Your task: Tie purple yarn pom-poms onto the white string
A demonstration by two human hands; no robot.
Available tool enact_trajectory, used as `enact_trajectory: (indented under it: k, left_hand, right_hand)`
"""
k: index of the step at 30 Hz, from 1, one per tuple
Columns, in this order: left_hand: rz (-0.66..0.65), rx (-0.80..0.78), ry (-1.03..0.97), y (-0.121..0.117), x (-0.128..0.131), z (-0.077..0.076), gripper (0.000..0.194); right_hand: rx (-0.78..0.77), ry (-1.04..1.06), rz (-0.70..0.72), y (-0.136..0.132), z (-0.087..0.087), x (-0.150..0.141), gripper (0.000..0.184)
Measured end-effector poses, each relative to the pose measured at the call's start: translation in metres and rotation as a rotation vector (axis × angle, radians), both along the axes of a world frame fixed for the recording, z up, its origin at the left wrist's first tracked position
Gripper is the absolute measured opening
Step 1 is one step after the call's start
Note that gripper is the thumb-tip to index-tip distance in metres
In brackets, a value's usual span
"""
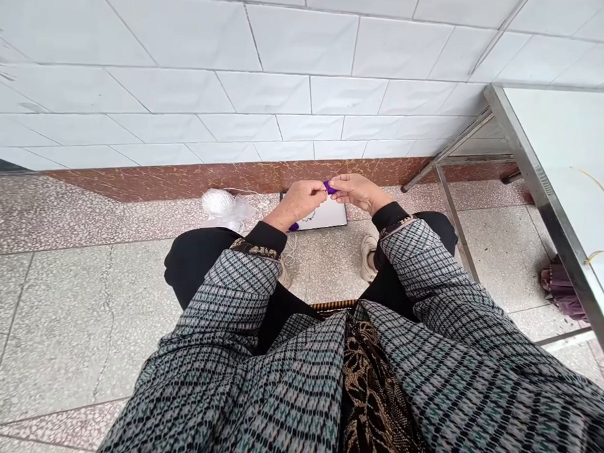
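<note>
White tiled wall ahead, we log our left hand and right hand both pinching a small purple piece above the far edge of the white board; we judge it light and soft, best held by opposite ends
</note>
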State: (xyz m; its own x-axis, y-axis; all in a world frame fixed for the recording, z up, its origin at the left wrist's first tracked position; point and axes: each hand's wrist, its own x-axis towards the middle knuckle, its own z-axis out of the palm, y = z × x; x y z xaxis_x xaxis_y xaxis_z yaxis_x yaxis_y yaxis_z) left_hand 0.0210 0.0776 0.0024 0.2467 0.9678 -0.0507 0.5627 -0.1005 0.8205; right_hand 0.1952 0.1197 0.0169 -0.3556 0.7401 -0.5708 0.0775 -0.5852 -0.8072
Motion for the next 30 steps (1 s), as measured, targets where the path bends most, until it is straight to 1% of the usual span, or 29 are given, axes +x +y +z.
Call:
enact_trajectory:
  k: [2,6,10,12,14,16,18,20,23,25,27,28,30]
  left_hand:
    - [-0.011,0.029,0.024,0.0,-0.001,0.0,0.017]
    - [-0.035,0.078,0.051,-0.002,-0.002,0.002,0.022]
    - [-0.03,0.068,0.031,-0.003,-0.001,0.003,0.017]
    - [-0.03,0.016,0.001,-0.003,0.001,0.002,0.015]
    - [-0.05,-0.08,-0.033,-0.002,0.003,0.0,0.016]
    - [-0.075,-0.175,-0.059,-0.001,0.004,-0.002,0.017]
    - [-0.075,-0.223,-0.076,0.0,0.004,-0.003,0.017]
    - [-0.054,-0.216,-0.063,0.002,0.003,-0.004,0.016]
    - [-0.061,-0.173,0.016,0.003,-0.001,-0.005,0.02]
    - [-0.106,-0.169,0.063,0.003,-0.003,-0.006,0.023]
    - [-0.138,-0.156,0.09,0.002,-0.003,-0.006,0.024]
    - [-0.132,-0.133,0.1,0.002,-0.003,-0.006,0.024]
    - [-0.079,-0.069,0.111,0.001,-0.003,-0.004,0.022]
  right_hand:
    - [0.016,-0.031,0.023,0.001,-0.001,0.002,0.024]
    - [0.046,-0.082,0.061,0.003,-0.002,0.003,0.031]
    - [0.087,-0.05,0.106,0.004,-0.006,0.001,0.024]
    - [0.118,-0.057,0.063,0.006,-0.005,0.001,0.023]
    - [0.142,-0.044,-0.002,0.008,-0.003,0.002,0.022]
    - [0.157,0.009,-0.003,0.008,0.003,0.006,0.019]
    - [0.174,0.073,0.101,0.006,0.009,0.011,0.017]
    - [0.186,0.07,0.254,0.003,0.013,0.015,0.019]
    - [0.187,-0.043,0.467,-0.001,0.012,0.017,0.024]
    - [0.179,-0.137,0.556,-0.002,0.006,0.015,0.027]
    - [0.177,-0.222,0.555,-0.001,-0.001,0.011,0.03]
    - [0.18,-0.249,0.517,0.0,-0.004,0.009,0.03]
    - [0.196,-0.248,0.392,0.002,-0.008,0.008,0.029]
